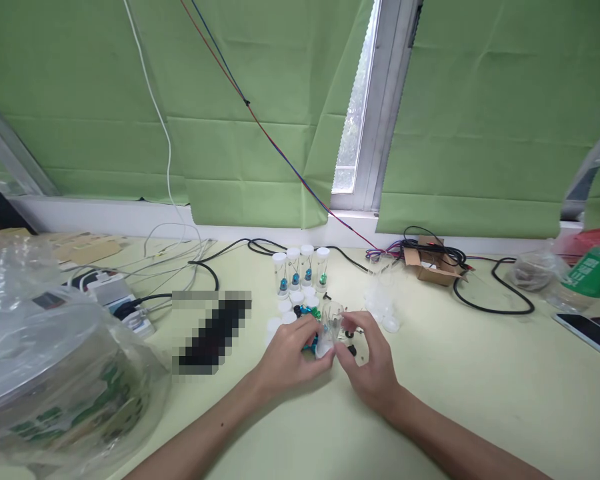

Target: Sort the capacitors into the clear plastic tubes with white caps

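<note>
Beneath green blinds (260, 160) spreads a pale worktop (455, 400), with a plastic-wrapped container (75, 400) at its left. A green-labelled bottle (593, 273) lies toward the right edge, and an open cardboard box (433, 272) stands near the back. At the middle, close to the person, the two hands meet. The left hand (293, 353) is nearly closed, thumb and fingers curled about the left side and lower end of a clear tube (332, 325). The right hand (373, 367) is partly open, thumb and index apart, their tips at the tube's right side; whether it grips cannot be told. The tube leans slightly, its whitish end low. It looks light and stiff, probably thin plastic: smooth, apt to slip, and likely to crack if pinched hard. The whitish end seems the firmest place to hold. Four capped tubes (307, 263) stand upright behind. Smallest are the blue and green parts (309, 311) and scattered black pieces (352, 350) beside the hands.
</note>
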Demonstrator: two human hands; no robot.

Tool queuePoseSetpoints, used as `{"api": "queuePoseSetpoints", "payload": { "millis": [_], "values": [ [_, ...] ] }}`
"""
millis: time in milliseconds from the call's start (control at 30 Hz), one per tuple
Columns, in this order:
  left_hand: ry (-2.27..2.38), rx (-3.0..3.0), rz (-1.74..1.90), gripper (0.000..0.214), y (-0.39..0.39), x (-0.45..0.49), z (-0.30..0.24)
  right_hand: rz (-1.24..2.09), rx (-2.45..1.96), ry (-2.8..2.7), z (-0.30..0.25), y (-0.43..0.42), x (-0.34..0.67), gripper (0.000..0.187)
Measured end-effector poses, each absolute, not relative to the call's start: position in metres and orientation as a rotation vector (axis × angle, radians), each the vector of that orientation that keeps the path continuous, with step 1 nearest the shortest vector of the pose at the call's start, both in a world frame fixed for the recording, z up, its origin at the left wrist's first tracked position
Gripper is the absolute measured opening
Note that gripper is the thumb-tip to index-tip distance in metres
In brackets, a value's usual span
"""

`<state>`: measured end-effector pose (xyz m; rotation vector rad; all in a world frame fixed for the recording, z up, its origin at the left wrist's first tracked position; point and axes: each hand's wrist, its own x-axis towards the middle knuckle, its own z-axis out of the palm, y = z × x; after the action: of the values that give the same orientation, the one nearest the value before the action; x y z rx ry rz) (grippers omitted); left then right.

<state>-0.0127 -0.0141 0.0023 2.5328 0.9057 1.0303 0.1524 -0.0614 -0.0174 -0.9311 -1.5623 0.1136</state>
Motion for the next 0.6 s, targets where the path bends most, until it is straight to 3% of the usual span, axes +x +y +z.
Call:
{"api": "queuePoseSetpoints", "payload": {
  "millis": [367, 600],
  "values": [
    [0.812, 2.693, 0.751, 0.007, -0.014, -0.018, 0.01, 0.22, -0.973, -1.684, -0.024, -0.059, 0.152, 0.028],
    [0.854, 2.833, 0.589, 0.02, -0.001, -0.039, 0.032, 0.191, -1.039, -1.603, -0.024, -0.056, 0.153, 0.021]
  ]
}}
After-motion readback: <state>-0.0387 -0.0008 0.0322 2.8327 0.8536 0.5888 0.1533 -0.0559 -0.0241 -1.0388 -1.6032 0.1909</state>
